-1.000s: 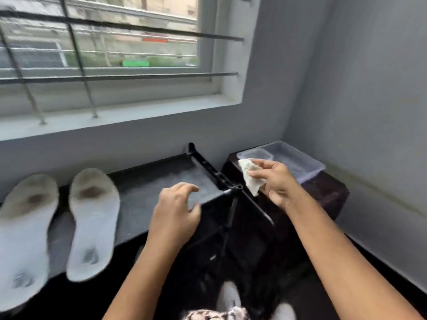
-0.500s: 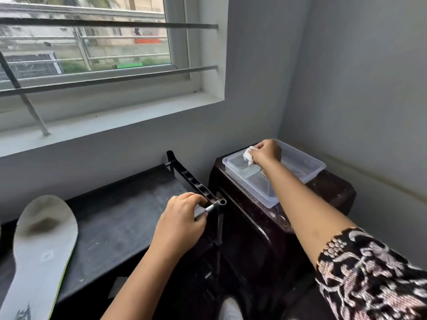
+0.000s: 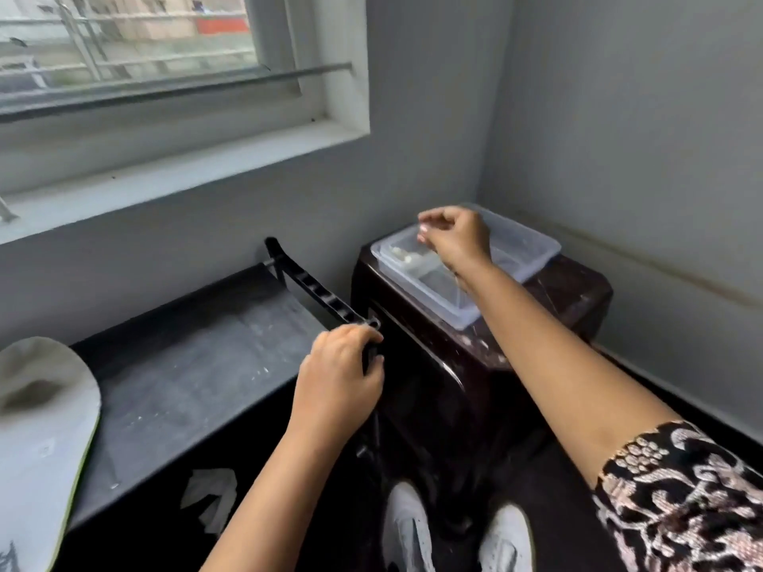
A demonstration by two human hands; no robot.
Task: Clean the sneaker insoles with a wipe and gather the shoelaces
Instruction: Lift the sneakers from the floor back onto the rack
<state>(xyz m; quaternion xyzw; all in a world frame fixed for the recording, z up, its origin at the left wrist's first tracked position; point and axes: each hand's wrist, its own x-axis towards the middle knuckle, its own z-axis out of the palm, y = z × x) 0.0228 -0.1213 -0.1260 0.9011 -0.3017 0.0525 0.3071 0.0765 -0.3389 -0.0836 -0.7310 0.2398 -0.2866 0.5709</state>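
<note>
A white insole (image 3: 39, 431) with a dark heel stain lies on the black rack shelf (image 3: 194, 365) at the far left. My left hand (image 3: 340, 377) grips the rack's front corner post. My right hand (image 3: 452, 237) hovers over the clear plastic container (image 3: 532, 249), fingers loosely spread and holding nothing. The crumpled white wipe (image 3: 406, 254) lies inside the container's left part. No shoelaces are in view.
The container rests on a dark brown cabinet (image 3: 549, 311) in the corner between grey walls. A black side rail (image 3: 318, 291) stands at the shelf's right end. Two white sneakers (image 3: 454, 534) and a scrap of white paper (image 3: 210, 495) sit on the dark floor.
My right hand carried the wipe from the rack corner to the container and let it go inside. My left hand closed on the rack's corner post. The view swung right.
</note>
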